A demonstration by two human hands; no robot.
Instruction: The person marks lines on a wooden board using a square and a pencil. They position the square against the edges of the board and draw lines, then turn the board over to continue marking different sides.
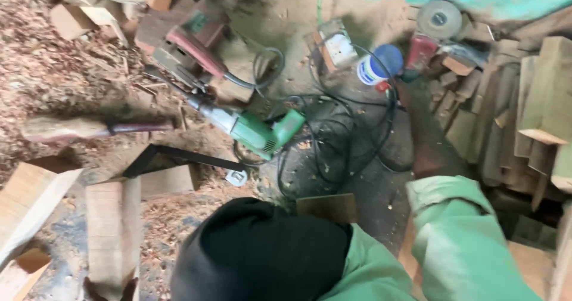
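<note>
Head view, right hand: blurred, reaching out from a green sleeve; it seems to touch the blue-and-white can, grip cannot be told.
Left hand: out of sight.
Can: on the dusty floor, among black cables, beside the red angle grinder.
Nearby: green power drill, wood blocks, chisel.

only package i can spot is a round blue tub with a white label, lying far right of centre among black cables
</note>
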